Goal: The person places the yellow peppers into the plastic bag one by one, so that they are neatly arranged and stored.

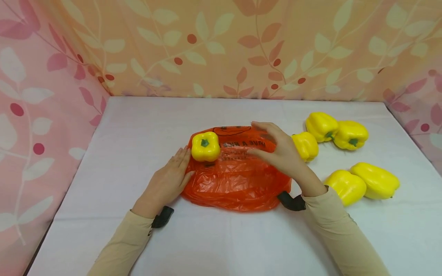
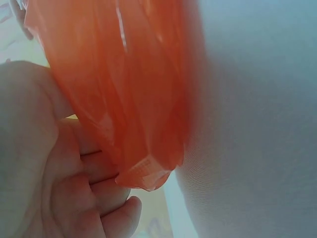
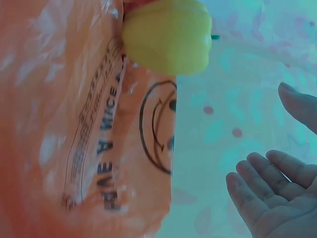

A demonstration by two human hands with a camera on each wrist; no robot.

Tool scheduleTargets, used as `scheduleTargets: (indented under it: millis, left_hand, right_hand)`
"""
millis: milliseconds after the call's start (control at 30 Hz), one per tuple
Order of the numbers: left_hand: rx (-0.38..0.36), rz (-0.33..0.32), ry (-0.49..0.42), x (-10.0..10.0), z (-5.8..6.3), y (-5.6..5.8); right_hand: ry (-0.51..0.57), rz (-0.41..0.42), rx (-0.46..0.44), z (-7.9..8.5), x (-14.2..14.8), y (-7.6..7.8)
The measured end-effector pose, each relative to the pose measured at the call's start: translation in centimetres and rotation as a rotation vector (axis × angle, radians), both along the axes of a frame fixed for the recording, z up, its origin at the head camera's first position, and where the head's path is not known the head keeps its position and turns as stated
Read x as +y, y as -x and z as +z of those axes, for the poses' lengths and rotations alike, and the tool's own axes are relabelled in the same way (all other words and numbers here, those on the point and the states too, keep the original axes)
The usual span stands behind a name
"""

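Note:
A red plastic bag [image 1: 238,180] with black print and a smiley face lies bulging on the white table. On its back left part stands a yellow bell pepper [image 1: 205,146], green stem up. My left hand [image 1: 169,178] rests along the bag's left side, fingers extended beside the pepper and thumb against the plastic. The left wrist view shows the bag [image 2: 129,94] against those fingers. Over the bag's right side is my right hand [image 1: 283,149], thumb and fingers spread apart with nothing between them. In the right wrist view its palm [image 3: 282,208] faces the pepper [image 3: 168,37].
Just right of my right hand lies another yellow pepper [image 1: 306,146], partly hidden. Farther back sits a pair of peppers [image 1: 351,135], and nearer on the right another pair [image 1: 376,180]. A patterned curtain [image 1: 221,50] stands along the table's back edge.

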State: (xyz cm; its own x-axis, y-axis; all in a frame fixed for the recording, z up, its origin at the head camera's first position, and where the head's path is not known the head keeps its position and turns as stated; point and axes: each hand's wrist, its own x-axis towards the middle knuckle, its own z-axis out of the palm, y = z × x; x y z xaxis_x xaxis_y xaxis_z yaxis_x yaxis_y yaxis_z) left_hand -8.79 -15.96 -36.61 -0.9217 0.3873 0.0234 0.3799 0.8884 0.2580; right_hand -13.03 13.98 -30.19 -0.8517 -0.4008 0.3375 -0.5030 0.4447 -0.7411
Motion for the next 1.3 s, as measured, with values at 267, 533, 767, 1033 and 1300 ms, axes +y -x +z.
scheduleTargets:
  millis: [267, 533, 767, 1033, 1300]
  left_hand:
    - [-0.004, 0.007, -0.006, -0.1, 0.0, 0.1]
    - [-0.007, 0.016, -0.005, -0.1, -0.2, 0.0]
    - [-0.025, 0.009, -0.031, -0.1, -0.5, 0.0]
    - [-0.037, 0.009, -0.035, -0.1, -0.5, 0.2]
    - [-0.042, 0.018, -0.018, -0.1, -0.3, 0.3]
  right_hand:
    - [-0.001, -0.076, 0.023, 0.2, 3.2, -1.1]
    - [0.02, -0.148, 0.007, 0.3, 5.6, -2.1]
    - [0.088, -0.234, 0.055, 0.3, 7.0, -3.1]
    - [0.117, -0.349, 0.096, 0.5, 9.5, -4.5]
    - [0.164, -0.483, 0.104, 0.1, 12.5, -5.8]
